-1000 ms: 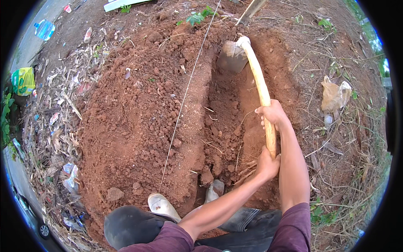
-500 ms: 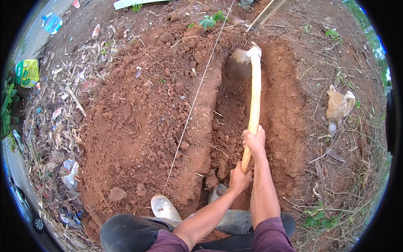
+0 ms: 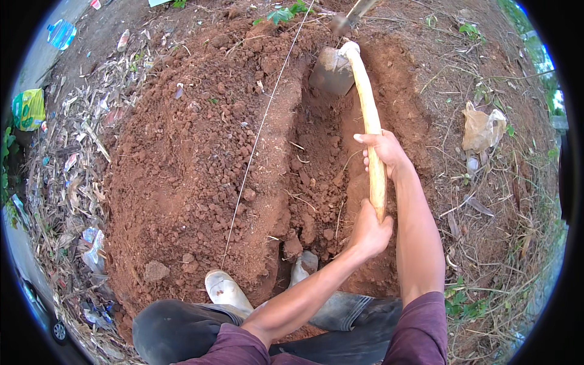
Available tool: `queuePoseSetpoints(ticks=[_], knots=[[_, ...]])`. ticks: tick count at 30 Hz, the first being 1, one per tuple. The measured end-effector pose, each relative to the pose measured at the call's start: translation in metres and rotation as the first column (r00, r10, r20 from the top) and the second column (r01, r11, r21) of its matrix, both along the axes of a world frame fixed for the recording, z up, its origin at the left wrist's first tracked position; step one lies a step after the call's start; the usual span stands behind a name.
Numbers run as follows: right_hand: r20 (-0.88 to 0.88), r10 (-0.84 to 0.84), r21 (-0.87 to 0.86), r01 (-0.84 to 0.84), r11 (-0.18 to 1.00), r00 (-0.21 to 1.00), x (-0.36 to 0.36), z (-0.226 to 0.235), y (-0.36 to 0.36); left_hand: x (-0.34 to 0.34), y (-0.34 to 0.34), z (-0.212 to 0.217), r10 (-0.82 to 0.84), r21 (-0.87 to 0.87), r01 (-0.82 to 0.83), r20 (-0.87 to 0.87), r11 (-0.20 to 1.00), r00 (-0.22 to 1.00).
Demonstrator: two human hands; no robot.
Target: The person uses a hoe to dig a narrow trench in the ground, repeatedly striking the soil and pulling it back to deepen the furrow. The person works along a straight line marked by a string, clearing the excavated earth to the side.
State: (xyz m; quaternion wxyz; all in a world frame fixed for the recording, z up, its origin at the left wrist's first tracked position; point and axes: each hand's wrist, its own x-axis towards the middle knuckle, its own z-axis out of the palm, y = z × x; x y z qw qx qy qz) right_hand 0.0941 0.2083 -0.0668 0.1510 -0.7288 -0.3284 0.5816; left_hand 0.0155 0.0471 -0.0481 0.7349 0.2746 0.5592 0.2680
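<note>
Both my hands are closed round the pale wooden handle of a hoe (image 3: pixel 368 100). My left hand (image 3: pixel 370 231) grips near the butt end. Farther up the handle is my right hand (image 3: pixel 386 153), its thumb lying across the wood. The hoe's broad metal blade (image 3: pixel 332 72) hangs at the far end of a trench (image 3: pixel 322 146) dug in reddish soil; whether it touches the soil, I cannot tell. Pale wrapping covers the joint of blade and handle. Close beyond the blade is another wooden-handled tool (image 3: pixel 360 10), mostly cut off by the top edge.
A taut string (image 3: pixel 258 135) runs along the trench's left side, beside heaped loose soil (image 3: pixel 182 158). My light-coloured boots (image 3: pixel 226 288) stand at the near end, one down in the trench. Litter and dry leaves (image 3: pixel 73 164) lie left; a crumpled bag (image 3: pixel 482 129) lies right.
My hands and the hoe handle have moved farther away and slightly right. The blurred blade now shows clearly, farther up the picture. The other tool's handle has shifted left.
</note>
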Motion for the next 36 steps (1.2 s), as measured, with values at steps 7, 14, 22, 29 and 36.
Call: queuePoseSetpoints(ticks=[7,14,22,29,36], knots=[[0.057,0.051,0.013,-0.052,0.999,0.997,0.020,0.002,0.006,0.041,0.002,-0.014,0.055,0.061,-0.056,0.013,0.997,0.998],[0.111,-0.124,0.031,0.121,0.992,0.986,0.003,-0.063,-0.059,0.022,-0.056,-0.075,0.082,-0.003,-0.083,-0.153,0.997,0.985],[0.095,-0.351,0.431,0.279,0.858,0.932,-0.040,-0.076,-0.096,-0.038,-0.068,-0.132,-0.039,0.212,0.117,-0.338,0.970,0.940],[-0.134,-0.316,0.919,0.237,0.315,0.939,-0.041,0.112,-0.051,-0.018,0.049,-0.034,0.386,0.841,-0.140,-0.087,0.523,0.918],[-0.072,-0.367,0.896,0.221,0.385,0.928,-0.046,0.031,-0.062,-0.029,0.036,-0.088,0.144,0.538,-0.007,-0.213,0.843,0.966]])
